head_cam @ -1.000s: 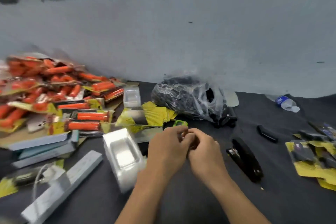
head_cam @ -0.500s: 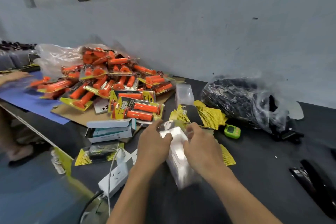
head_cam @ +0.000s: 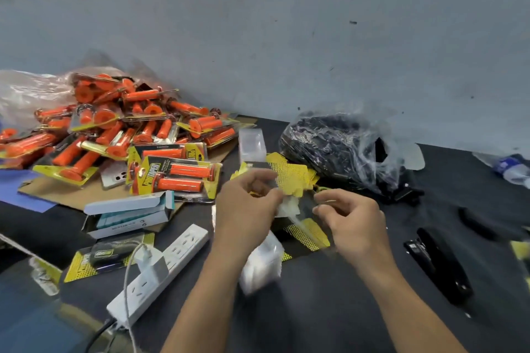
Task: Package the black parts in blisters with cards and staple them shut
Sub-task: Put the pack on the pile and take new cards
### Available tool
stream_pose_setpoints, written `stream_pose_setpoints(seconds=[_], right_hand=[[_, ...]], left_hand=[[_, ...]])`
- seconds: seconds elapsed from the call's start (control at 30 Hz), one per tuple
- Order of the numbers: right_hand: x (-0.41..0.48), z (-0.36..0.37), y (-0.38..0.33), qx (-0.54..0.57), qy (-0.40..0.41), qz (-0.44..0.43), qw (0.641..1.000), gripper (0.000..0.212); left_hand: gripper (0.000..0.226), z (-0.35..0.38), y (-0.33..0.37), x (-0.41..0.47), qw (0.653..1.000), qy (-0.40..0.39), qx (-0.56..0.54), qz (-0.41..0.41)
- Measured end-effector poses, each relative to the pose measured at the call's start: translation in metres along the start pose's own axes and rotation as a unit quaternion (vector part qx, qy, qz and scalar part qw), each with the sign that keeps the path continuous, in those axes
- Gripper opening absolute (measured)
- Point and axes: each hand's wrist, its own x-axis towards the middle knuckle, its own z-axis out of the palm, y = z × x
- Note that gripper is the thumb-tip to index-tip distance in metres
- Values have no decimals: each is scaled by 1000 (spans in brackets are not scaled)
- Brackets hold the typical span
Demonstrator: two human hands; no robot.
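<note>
Blister (head_cam: 289, 206) blurred, pinched by left hand (head_cam: 246, 209), right hand (head_cam: 354, 222); contents indistinct.

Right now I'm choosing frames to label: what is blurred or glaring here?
Head view: the left hand, right hand and the clear blister they pinch smear with motion; the orange packs read sharper; the plastic bag shows pale glare.
</note>
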Motion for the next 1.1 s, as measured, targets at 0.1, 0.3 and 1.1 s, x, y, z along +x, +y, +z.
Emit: stream_pose_setpoints(seconds=[0.1,0.3,1.1], right_hand=[[-12,-34,37,-51,9,47,998,24],[-35,-73,106,-144,-30,107,983,32],[-34,-51,89,-244,9,63,968,41]], left_hand=[[23,52,-9,-18,997,-40,60,3],[50,141,-60,-55,983,-114,112,-90],[50,163,-100,-101,927,-180,303,130]])
